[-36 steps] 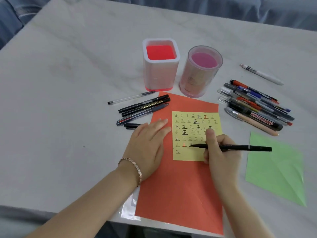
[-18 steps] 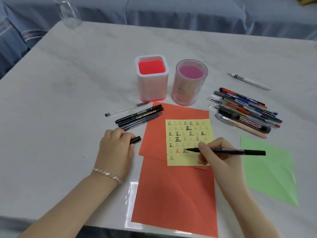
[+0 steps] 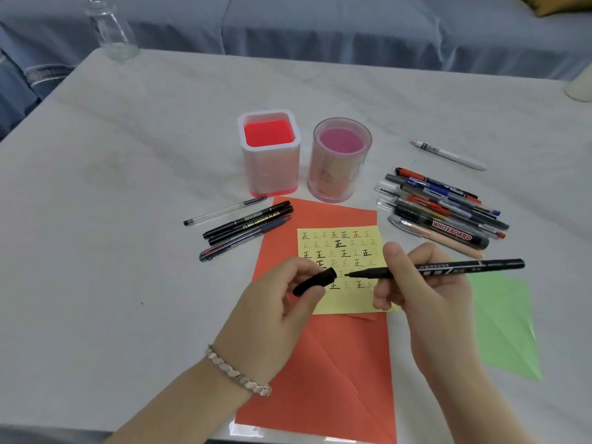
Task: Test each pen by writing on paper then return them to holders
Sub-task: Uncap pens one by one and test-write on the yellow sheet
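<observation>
Over yellow paper (image 3: pixel 349 299), left hand (image 3: pixel 272 312) with cap (image 3: pixel 315 281) hides marks beside pen (image 3: pixel 480 265).

You have open counter (image 3: pixel 96 251) to the left. Four pens (image 3: pixel 246 225) lie left of the orange paper (image 3: pixel 320 363), a pen pile (image 3: pixel 442 206) right; the square holder (image 3: pixel 270 161) and round holder (image 3: pixel 341 168) stand behind, mouths unobstructed.

Likely a home living room: marbled table (image 3: pixel 128 219) before a grey-blue sofa (image 3: pixel 320 27) (yellow cushion (image 3: pixel 557 3) at its corner).
</observation>
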